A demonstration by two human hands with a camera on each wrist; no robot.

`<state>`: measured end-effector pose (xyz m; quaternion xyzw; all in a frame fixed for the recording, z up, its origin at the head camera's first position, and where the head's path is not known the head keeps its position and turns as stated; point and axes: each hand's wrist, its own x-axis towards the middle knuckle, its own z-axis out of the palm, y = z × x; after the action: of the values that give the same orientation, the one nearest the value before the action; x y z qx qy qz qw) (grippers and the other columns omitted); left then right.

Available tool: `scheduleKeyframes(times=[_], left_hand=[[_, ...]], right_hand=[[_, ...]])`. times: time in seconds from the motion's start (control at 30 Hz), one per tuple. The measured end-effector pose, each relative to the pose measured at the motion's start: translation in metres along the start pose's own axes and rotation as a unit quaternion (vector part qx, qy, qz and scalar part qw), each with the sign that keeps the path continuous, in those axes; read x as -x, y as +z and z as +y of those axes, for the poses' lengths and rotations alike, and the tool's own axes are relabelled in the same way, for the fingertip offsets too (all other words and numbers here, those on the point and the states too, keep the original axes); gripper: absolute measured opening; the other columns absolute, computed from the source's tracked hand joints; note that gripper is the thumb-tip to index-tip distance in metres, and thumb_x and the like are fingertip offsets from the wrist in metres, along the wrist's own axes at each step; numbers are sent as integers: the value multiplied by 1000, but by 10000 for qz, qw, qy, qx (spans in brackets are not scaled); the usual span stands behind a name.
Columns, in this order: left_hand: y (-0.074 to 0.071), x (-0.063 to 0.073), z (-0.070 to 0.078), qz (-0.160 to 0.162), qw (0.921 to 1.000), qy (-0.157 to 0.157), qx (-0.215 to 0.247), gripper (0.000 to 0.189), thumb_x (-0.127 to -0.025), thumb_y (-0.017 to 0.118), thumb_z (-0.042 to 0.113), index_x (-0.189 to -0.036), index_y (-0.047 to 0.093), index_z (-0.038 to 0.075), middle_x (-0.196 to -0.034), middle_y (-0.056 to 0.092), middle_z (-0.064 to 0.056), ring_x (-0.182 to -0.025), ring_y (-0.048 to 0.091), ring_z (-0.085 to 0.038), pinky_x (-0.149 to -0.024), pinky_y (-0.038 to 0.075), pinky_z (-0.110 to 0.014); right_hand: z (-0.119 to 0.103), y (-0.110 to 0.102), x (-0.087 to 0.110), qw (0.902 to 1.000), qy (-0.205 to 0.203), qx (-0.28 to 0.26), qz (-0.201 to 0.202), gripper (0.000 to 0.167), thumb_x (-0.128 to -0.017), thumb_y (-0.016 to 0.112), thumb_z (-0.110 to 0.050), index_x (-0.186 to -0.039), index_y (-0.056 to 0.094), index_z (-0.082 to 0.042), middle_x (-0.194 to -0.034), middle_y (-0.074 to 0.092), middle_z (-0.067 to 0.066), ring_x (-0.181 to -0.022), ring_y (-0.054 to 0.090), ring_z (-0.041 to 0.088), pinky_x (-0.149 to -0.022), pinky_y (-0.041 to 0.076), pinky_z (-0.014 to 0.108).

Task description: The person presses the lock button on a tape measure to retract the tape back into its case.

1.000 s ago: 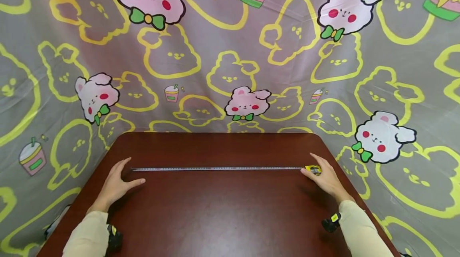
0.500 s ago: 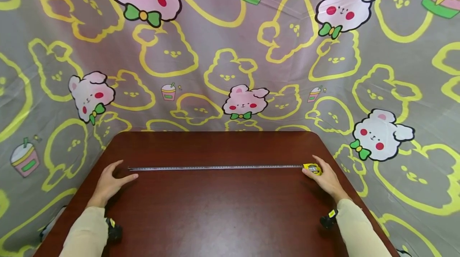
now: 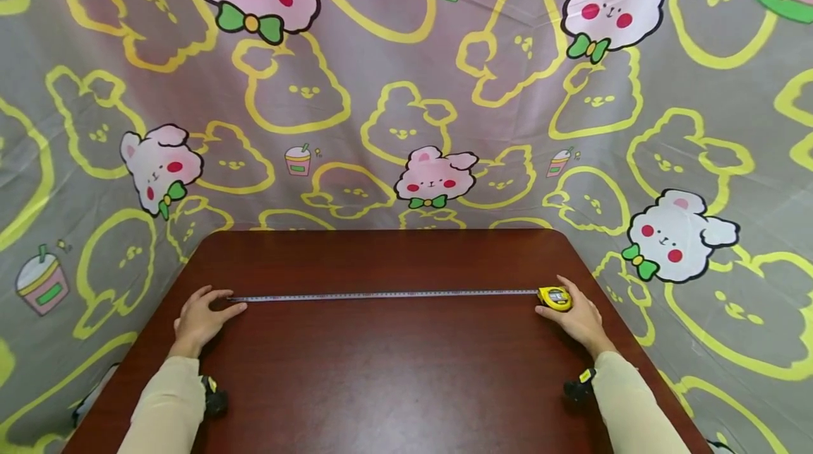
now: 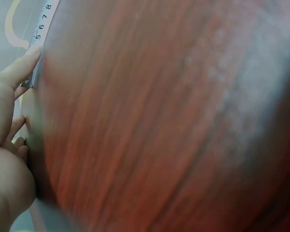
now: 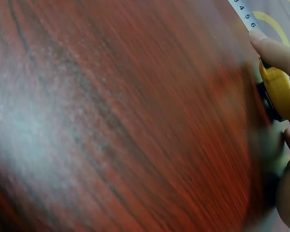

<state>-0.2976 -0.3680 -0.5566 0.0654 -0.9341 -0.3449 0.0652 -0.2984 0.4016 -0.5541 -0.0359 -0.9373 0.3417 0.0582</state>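
Note:
A tape measure point(image 3: 554, 299) with a yellow and black case lies on the right part of the brown table, its blade point(image 3: 381, 295) drawn out in a straight line to the left. My right hand point(image 3: 581, 320) holds the case between thumb and fingers; in the right wrist view, the thumb point(image 5: 275, 52) lies beside the blade where it leaves the case. At the blade's free end, my left hand point(image 3: 203, 320) has thumb and index finger around the tip. In the left wrist view, the left thumb point(image 4: 24, 67) covers part of the blade below the figure 5.
The dark red-brown table point(image 3: 381, 369) has rounded back corners. A grey curtain point(image 3: 356, 122) printed with rabbits and yellow outlines stands behind it and at both sides. Black cameras with yellow labels sit on both wrists.
My left hand has brought its thumb and index finger closer together at the blade's end. My right hand has stayed at the case, which now shows more of its face upward.

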Motion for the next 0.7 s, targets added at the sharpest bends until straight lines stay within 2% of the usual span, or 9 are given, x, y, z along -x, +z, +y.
scheduleKeyframes(times=[0.1, 0.23, 0.43, 0.7], left_hand=[[0, 0, 2, 195, 9997, 125, -22, 60, -96, 74, 46, -128, 62, -3, -154, 28, -36, -135, 27, -61, -93, 20, -78], [-1, 3, 5, 266, 9995, 161, 10, 49, -96, 74, 40, -119, 65, -3, -151, 32, -35, -135, 30, -58, -91, 22, -76], [-1, 3, 2, 282, 9992, 261, 60, 46, -97, 74, 40, -113, 66, -2, -148, 35, -35, -136, 29, -55, -89, 23, -75], [2, 6, 0, 567, 9974, 302, 335, 41, -94, 78, 36, -108, 67, 0, -142, 42, -32, -136, 33, -50, -92, 20, -76]], right_hand=[[0, 1, 0, 9999, 9, 146, 43, 103, -85, 81, -56, -161, 30, -9, -153, 38, 32, -135, 33, 56, -102, 15, 75], [2, 4, -2, 9992, -9, 337, 191, 95, -87, 79, -55, -158, 36, -9, -150, 42, 32, -130, 38, 55, -100, 19, 73], [2, 5, -1, 9988, -16, 396, 281, 90, -88, 79, -54, -156, 40, -9, -149, 43, 32, -128, 40, 55, -97, 22, 72], [2, 6, 0, 9992, -31, 237, 327, 85, -90, 77, -54, -154, 44, -9, -148, 45, 32, -127, 40, 55, -99, 20, 72]])
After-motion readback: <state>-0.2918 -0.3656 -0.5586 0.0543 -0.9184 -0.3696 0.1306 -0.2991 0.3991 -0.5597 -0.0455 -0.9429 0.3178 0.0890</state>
